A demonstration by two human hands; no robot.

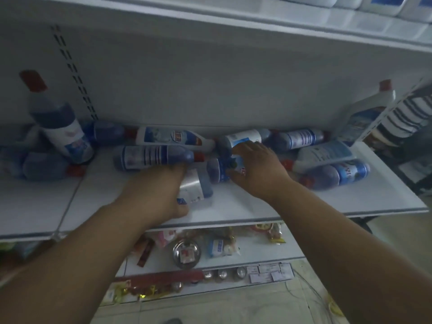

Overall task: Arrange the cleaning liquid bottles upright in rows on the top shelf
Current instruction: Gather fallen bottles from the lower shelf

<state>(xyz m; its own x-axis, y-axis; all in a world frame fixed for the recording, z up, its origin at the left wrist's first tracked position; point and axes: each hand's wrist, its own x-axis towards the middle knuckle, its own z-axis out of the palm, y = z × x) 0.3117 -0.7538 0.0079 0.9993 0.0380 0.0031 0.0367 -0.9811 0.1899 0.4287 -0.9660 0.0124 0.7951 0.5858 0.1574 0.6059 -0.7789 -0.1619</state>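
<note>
On the white shelf (257,206), cleaning bottles lie toppled. The left hand (161,192) grips a lying bottle (194,185) at centre; at its 2 o'clock, the right hand (254,164) spreads flat on another bottle (217,169). Best to stand each up, cap uppermost, against the back wall

I'm getting a dim, bluish picture — grainy and soft throughout. Brightest patch is the upper shelf (350,22) at top right. Wide-angle bending curves the edges; bottles (154,157) and labels are blurred, shadows faint.
</note>
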